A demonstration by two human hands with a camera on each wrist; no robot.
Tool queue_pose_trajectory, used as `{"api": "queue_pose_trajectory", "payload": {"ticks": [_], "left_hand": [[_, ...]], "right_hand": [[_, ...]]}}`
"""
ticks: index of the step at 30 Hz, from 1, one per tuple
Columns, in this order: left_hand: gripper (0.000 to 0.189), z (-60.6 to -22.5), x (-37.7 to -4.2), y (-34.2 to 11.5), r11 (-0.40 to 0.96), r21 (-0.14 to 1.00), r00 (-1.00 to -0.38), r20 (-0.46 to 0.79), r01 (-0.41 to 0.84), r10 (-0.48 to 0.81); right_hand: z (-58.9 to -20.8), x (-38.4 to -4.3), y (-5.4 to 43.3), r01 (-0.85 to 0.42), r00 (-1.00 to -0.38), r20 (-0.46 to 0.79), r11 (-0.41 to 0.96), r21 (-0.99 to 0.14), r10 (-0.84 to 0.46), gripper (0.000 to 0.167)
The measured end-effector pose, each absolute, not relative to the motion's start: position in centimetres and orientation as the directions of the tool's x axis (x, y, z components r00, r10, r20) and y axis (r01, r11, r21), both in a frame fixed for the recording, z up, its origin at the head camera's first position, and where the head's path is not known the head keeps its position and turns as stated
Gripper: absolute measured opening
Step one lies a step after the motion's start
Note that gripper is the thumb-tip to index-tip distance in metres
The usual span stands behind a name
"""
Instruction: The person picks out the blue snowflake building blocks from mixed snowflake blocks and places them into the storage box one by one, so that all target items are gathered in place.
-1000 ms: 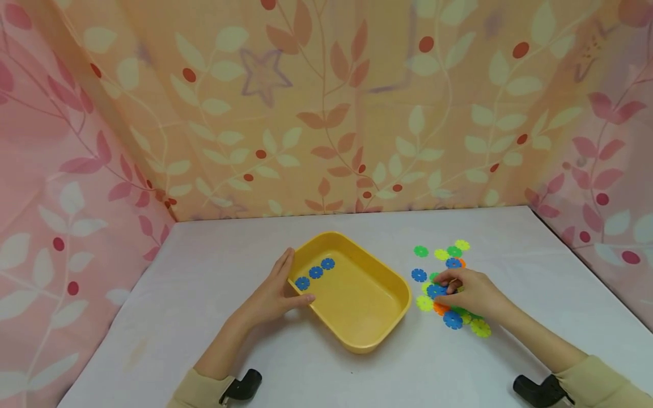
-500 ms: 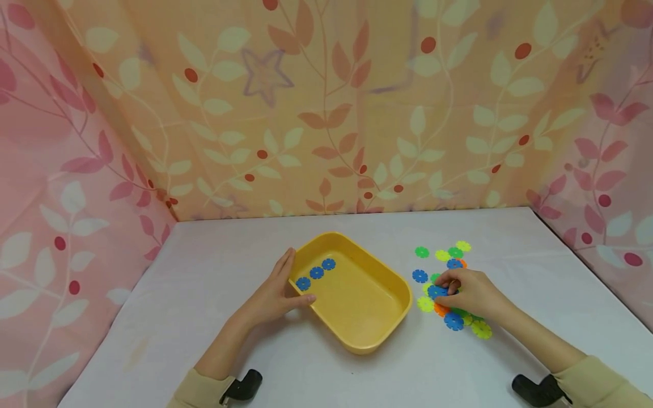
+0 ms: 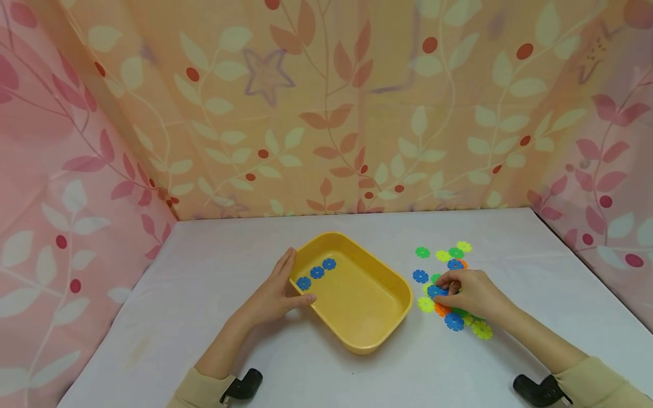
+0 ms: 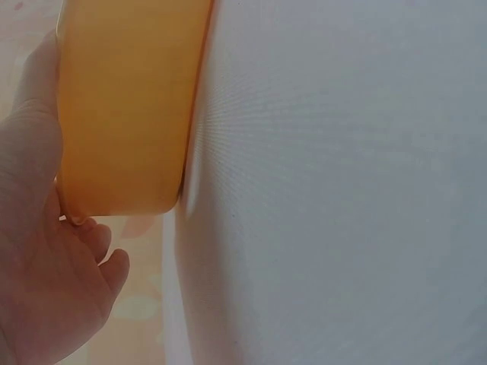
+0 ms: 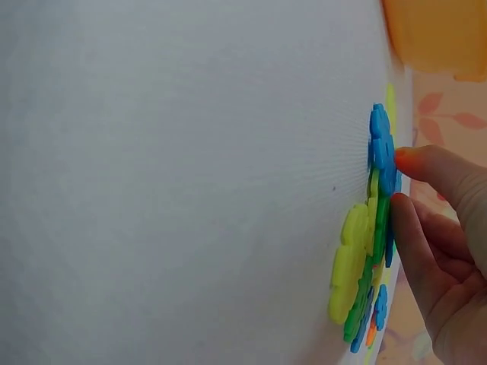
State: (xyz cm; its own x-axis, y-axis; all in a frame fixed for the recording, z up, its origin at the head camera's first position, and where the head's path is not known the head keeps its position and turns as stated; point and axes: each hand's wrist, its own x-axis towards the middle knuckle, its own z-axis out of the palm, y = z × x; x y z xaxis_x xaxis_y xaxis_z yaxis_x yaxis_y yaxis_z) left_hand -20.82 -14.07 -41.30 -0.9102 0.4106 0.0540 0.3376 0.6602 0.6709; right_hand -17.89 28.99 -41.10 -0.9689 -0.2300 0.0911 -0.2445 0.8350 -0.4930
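A yellow plastic tray [image 3: 364, 309] stands at the middle of the table, with three blue snowflake discs [image 3: 317, 272] in a row on its floor. My left hand [image 3: 272, 297] grips its left corner, thumb over the rim and fingers along the outer wall; the left wrist view shows the tray's side [image 4: 125, 114] against this hand. To the right, my right hand [image 3: 474, 292] pinches a blue snowflake disc [image 3: 436, 291] on the pile, with thumb and fingertips touching it in the right wrist view. The hand hides part of the pile.
Yellow, green, orange and blue snowflake discs lie around the right hand, among them a blue one [image 3: 454, 322] in front and a green one [image 3: 422, 253] behind. White cloth [image 3: 204, 255] covers the table. Patterned curtains [image 3: 326, 113] enclose the back and sides.
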Motion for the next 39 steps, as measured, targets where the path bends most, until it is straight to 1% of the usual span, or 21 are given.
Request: {"api": "queue_pose_trajectory", "payload": {"ticks": [4, 10, 17, 26, 39], "left_hand": [[0.117, -41.29, -20.78, -14.08, 0.664, 0.67, -0.911, 0.046, 0.332, 0.409], [0.116, -41.3, -20.81, -14.13, 0.658, 0.673, -0.908, 0.05, 0.337, 0.415], [0.116, -41.24, -20.83, -14.13, 0.655, 0.674, -0.907, 0.055, 0.342, 0.418], [0.116, -40.9, -20.72, -14.12, 0.65, 0.689, -0.911, 0.036, 0.32, 0.41], [0.116, -41.03, -20.7, -14.07, 0.654, 0.686, -0.911, 0.033, 0.319, 0.41]], "right_hand": [[-41.18, -17.93, 29.04, -0.248, -0.968, 0.094, 0.834, -0.493, -0.233, 0.028], [-41.26, -17.91, 29.06, -0.213, -0.975, 0.063, 0.829, -0.518, -0.211, 0.032], [-41.15, -17.98, 29.06, -0.212, -0.975, 0.057, 0.82, -0.532, -0.216, 0.029], [-41.32, -18.21, 29.03, -0.177, -0.98, 0.026, 0.806, -0.564, -0.198, 0.031], [-41.35, -18.41, 29.41, -0.191, -0.973, 0.006, 0.794, -0.577, -0.23, 0.034]]}}
